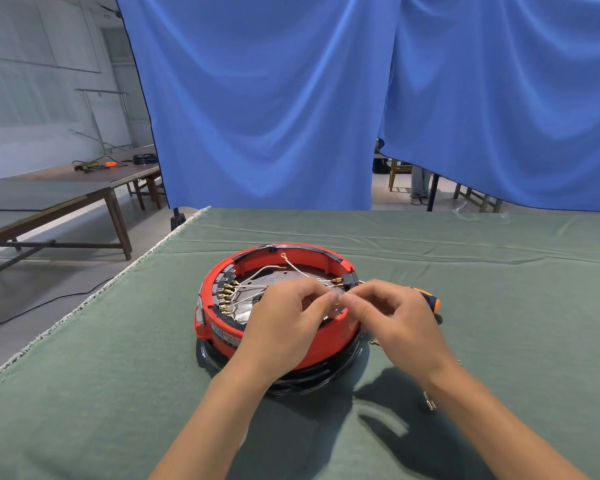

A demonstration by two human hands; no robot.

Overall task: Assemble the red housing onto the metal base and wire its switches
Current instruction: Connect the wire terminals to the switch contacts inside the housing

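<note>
On the green-cloth table (465, 258), our left hand (284, 317) and right hand (392, 315) pinch a thin, floppy white wire (253, 271) by its stiff end over the rigid round red plastic housing (326, 336).

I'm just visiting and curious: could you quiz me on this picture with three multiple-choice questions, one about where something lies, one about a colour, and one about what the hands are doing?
1. Where does the screwdriver lie?
A. On the cloth, to the right of the red housing
B. Inside the housing
C. On the wooden table at the far left

2. What colour is the cloth over the work table?
A. Blue
B. Green
C. White

3. What are the left hand and the right hand doing?
A. Resting flat on the cloth
B. Lifting the housing
C. Pinching something small together over the housing

Answers:
1 A: its orange and dark handle shows beyond the right hand, beside the housing.
2 B: the cloth is dull green; only the curtain behind is blue.
3 C: the fingertips of both hands meet above the housing's right side.
</note>
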